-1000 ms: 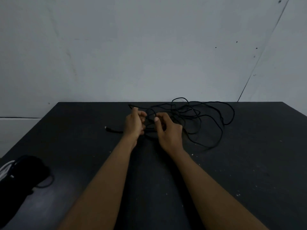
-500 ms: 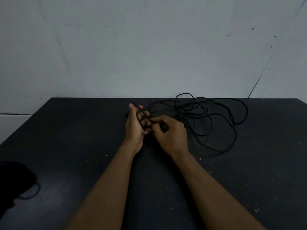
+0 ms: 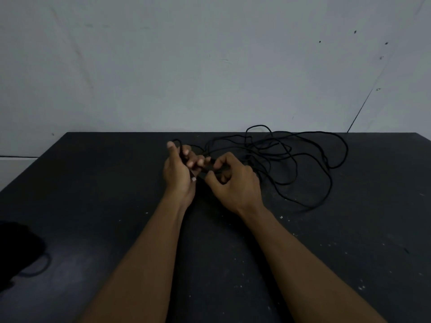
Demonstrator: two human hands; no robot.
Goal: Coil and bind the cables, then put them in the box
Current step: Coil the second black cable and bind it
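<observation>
Left hand (image 3: 179, 173) grips early cable (image 3: 258, 149) loops; right hand (image 3: 233, 180) pinches the strand. Coiling stage: next, feed in slack.

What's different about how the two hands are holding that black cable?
The left hand stands on edge, thumb uppermost; the right hand is turned knuckles up. The left hand curls its fingers round strands of the cable crossing its palm; the right hand pinches it between thumb and forefinger. The right hand sits nearer the loose tangle than the left hand. Both hold the cable over the dark table.
</observation>
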